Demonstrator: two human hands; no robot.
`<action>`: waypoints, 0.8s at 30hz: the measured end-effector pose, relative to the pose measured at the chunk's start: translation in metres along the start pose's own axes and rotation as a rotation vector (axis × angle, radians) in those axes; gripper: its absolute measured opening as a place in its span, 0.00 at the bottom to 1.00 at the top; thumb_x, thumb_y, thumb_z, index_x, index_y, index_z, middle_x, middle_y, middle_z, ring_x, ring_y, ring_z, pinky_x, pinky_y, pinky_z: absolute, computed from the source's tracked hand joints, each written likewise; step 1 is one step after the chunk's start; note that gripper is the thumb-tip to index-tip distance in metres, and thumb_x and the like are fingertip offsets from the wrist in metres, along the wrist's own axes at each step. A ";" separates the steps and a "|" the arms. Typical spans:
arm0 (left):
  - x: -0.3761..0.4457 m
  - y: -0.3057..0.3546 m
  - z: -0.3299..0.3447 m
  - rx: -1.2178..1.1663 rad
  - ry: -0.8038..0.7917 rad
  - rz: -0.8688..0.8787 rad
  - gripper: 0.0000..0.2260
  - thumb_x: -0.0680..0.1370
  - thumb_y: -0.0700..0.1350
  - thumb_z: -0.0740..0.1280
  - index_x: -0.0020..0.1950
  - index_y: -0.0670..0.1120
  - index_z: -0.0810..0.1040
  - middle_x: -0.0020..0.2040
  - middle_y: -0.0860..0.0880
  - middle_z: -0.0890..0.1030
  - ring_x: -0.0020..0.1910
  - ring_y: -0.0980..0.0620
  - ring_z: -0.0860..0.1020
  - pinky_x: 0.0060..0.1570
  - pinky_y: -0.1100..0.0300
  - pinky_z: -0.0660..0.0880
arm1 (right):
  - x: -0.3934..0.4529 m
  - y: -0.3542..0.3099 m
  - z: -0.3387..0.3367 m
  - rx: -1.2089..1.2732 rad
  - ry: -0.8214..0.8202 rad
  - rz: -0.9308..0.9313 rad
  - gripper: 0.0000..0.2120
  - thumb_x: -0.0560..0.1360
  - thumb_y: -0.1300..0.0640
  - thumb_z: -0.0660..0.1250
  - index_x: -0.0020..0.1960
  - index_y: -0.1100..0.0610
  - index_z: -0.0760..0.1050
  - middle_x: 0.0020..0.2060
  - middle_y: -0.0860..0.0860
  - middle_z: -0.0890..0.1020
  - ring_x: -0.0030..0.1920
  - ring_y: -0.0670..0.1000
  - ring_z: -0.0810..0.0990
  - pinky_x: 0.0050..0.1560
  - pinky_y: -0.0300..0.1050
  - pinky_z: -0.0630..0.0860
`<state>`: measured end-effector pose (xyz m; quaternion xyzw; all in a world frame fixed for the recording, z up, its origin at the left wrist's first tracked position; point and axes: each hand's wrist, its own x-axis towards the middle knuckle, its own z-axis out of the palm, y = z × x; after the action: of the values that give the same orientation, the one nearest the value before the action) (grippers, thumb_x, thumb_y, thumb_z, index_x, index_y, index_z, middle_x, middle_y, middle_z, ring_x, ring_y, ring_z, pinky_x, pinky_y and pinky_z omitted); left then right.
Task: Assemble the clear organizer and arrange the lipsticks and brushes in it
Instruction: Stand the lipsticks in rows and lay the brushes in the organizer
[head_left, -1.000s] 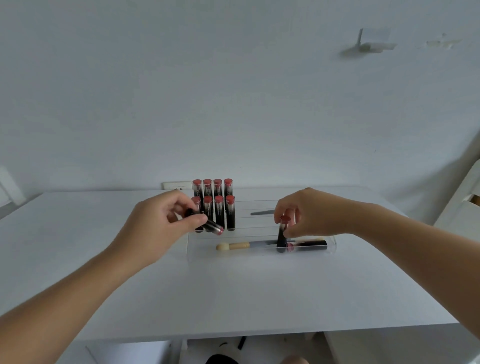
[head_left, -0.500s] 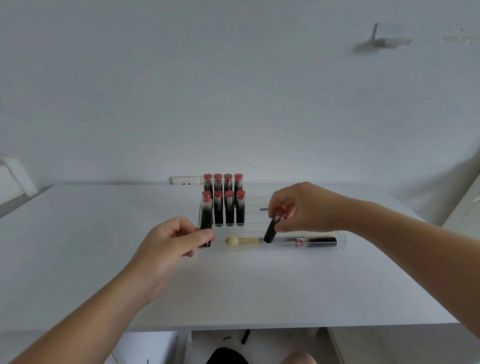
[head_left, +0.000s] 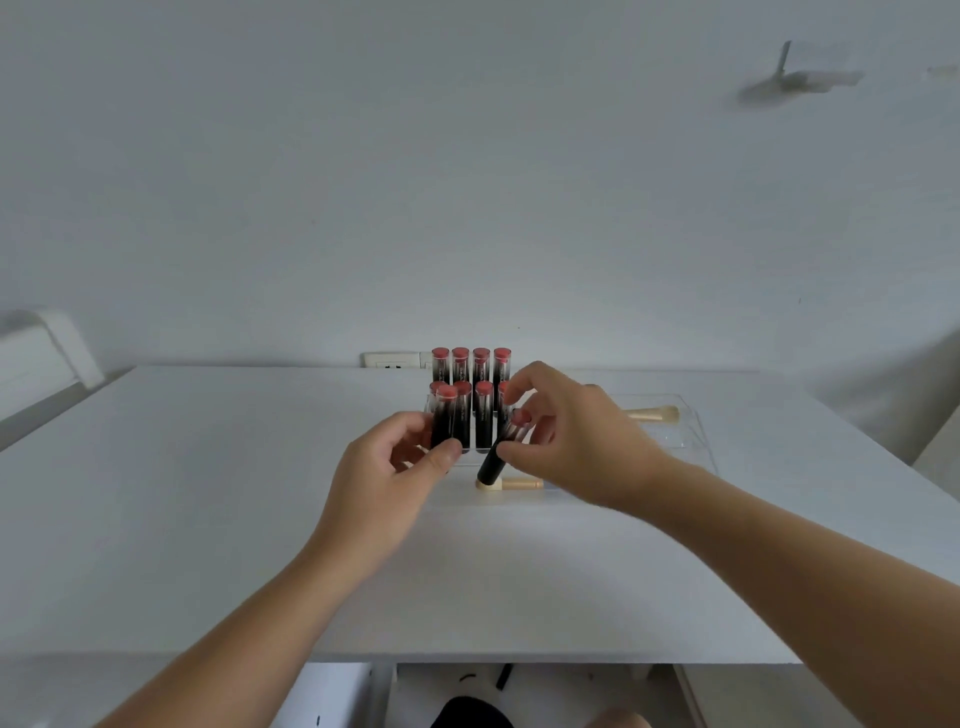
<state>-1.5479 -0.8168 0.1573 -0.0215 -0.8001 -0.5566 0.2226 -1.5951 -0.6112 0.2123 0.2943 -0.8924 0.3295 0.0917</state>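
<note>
At the middle of the frame the right hand (head_left: 566, 447) pinches a lipstick (head_left: 501, 453) tilted, red end up and right, black base down toward the surface (head_left: 208, 493). The left hand (head_left: 387, 480) grips an upright lipstick (head_left: 444, 423) at the organizer's (head_left: 688, 441) left end.

The right hand (head_left: 571, 447) covers the near brush's (head_left: 511, 484) handle end and part of the clear organizer (head_left: 691, 436), whose transparent walls are hard to trace. The left hand (head_left: 395, 478) hides the base of its lipstick (head_left: 445, 423). Printing on the standing lipsticks (head_left: 470, 366) is too small to read. Both forearms run off the bottom edge.
</note>
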 end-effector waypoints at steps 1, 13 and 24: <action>0.000 -0.001 0.000 0.000 -0.002 0.000 0.06 0.76 0.46 0.75 0.47 0.58 0.83 0.41 0.56 0.85 0.39 0.57 0.82 0.40 0.66 0.74 | -0.002 -0.001 0.006 -0.014 0.015 -0.004 0.17 0.70 0.48 0.72 0.51 0.38 0.66 0.40 0.40 0.81 0.37 0.43 0.81 0.40 0.49 0.81; 0.005 -0.014 0.003 0.132 0.065 -0.010 0.09 0.70 0.47 0.80 0.42 0.55 0.80 0.40 0.61 0.84 0.36 0.60 0.78 0.35 0.73 0.69 | 0.000 -0.004 0.040 -0.159 0.010 -0.112 0.15 0.74 0.48 0.70 0.57 0.42 0.70 0.44 0.42 0.83 0.35 0.42 0.75 0.35 0.42 0.73; 0.003 -0.018 0.005 0.264 0.144 0.014 0.17 0.67 0.51 0.82 0.39 0.53 0.73 0.35 0.56 0.70 0.30 0.57 0.69 0.32 0.71 0.66 | 0.000 0.006 0.060 0.294 0.167 0.041 0.14 0.70 0.55 0.76 0.47 0.42 0.73 0.43 0.38 0.81 0.35 0.47 0.79 0.35 0.40 0.76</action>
<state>-1.5571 -0.8201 0.1407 0.0425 -0.8481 -0.4452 0.2840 -1.5972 -0.6463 0.1628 0.2578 -0.8298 0.4815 0.1149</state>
